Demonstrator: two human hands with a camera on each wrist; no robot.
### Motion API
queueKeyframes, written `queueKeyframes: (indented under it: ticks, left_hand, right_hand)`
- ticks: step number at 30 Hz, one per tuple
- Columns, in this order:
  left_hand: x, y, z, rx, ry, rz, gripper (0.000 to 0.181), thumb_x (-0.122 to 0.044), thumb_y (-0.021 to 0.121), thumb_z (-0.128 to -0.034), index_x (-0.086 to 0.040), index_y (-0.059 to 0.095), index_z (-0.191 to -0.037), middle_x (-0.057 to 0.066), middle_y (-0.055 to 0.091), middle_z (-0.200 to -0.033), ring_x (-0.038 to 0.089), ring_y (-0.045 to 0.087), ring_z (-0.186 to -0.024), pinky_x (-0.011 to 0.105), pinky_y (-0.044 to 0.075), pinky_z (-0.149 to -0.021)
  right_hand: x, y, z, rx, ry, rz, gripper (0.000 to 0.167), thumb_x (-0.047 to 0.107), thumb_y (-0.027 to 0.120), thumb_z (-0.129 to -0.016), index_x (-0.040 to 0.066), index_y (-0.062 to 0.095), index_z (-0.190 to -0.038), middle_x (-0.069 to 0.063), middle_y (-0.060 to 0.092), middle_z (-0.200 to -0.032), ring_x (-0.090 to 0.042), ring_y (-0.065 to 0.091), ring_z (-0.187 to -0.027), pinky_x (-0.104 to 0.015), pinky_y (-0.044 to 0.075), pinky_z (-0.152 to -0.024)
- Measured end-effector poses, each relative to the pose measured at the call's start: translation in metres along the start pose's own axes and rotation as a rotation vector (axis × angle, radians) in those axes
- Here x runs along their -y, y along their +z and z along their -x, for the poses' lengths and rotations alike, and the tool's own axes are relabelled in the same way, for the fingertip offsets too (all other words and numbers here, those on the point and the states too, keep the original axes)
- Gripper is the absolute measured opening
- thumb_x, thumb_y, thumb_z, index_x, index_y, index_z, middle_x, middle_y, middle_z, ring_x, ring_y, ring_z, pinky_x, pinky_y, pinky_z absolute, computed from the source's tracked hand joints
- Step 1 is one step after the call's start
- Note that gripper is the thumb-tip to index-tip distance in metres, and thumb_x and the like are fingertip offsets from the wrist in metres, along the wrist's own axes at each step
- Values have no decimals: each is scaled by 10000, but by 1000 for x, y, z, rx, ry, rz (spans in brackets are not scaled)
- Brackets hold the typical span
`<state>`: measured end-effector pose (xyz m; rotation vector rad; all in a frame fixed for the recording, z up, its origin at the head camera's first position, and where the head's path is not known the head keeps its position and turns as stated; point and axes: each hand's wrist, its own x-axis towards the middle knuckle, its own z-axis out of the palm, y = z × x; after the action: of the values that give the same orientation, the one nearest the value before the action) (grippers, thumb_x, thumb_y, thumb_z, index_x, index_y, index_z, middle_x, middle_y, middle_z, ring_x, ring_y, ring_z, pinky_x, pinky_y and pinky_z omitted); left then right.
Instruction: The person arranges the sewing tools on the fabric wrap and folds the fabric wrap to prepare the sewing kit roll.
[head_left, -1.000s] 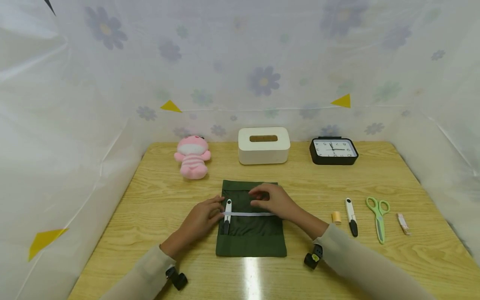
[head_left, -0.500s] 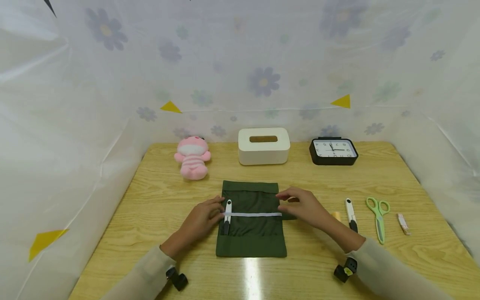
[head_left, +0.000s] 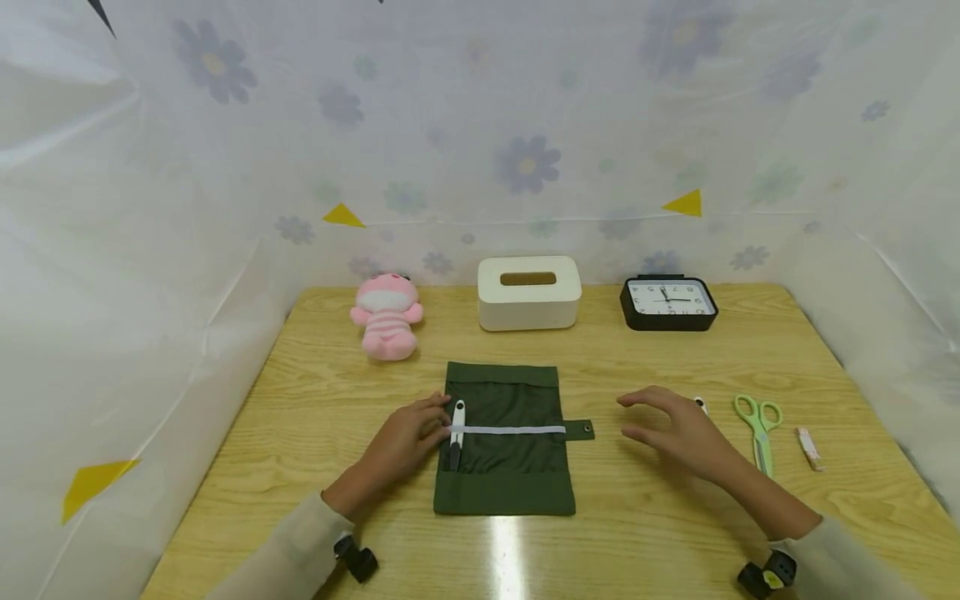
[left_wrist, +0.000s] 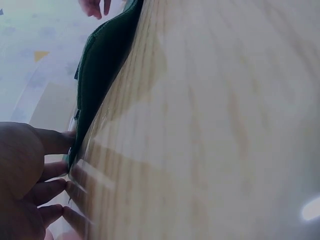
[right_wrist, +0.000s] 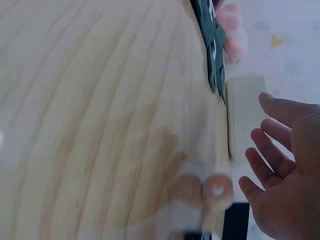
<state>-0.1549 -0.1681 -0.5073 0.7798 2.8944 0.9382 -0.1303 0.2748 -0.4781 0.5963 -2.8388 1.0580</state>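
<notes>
A dark green cloth organizer [head_left: 504, 493] lies spread out, with a white-and-black tool [head_left: 459, 414] under its white band [head_left: 517, 431] at the left. My left hand [head_left: 397, 442] touches the cloth's left edge beside that tool; in the left wrist view its fingers [left_wrist: 50, 191] reach the green edge [left_wrist: 102, 65]. My right hand [head_left: 686, 437] hovers empty to the right of the cloth's snap tab [head_left: 580, 430], thumb and fingers apart. It mostly covers a second white tool [head_left: 701, 403]. A small orange roll [right_wrist: 218, 191] shows near the right hand [right_wrist: 295, 165] in the right wrist view.
Green scissors [head_left: 761, 427] and a small pink-and-white item [head_left: 809, 448] lie on the right of the wooden table [head_left: 300, 375]. Along the back stand a pink plush toy [head_left: 387, 321], a white tissue box [head_left: 528, 312] and a black-framed clock [head_left: 669, 319].
My right hand has moved right from above the cloth, uncovering the snap tab and covering the orange roll and most of the second tool. My left hand has stayed in place.
</notes>
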Motion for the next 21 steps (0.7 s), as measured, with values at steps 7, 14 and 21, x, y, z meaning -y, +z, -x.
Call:
queueKeyframes:
  ticks: [7,14,21]
  left_hand:
    - [0,0,0,6,-7,-7,112,-234,718,-986,-126,738,-1006,59,607,-1455,258,508,-1409,461,422,-1133]
    - [1,0,0,1,-1,-12,112,-232,722,-984,-123,738,-1001,60,615,-1446,259,516,-1401,459,425,-1131]
    - [1,1,0,-5,6,-20,97,-227,723,-983,-132,737,-1002,60,614,-1446,262,517,-1400,460,427,-1128]
  right_hand:
    - [-18,-27,24,25,64,42,467,304,790,-930,102,672,-1334,-145,641,-1366,-421,586,-1250,-630,492,-945]
    - [-33,-39,36,57,67,95,527,344,799,-912,87,656,-1349,-158,644,-1364,-427,575,-1255,-618,491,-943]
    - [-42,-36,36,40,-20,159,469,297,838,-873,82,707,-1269,-119,696,-1271,-413,608,-1206,-592,500,-932]
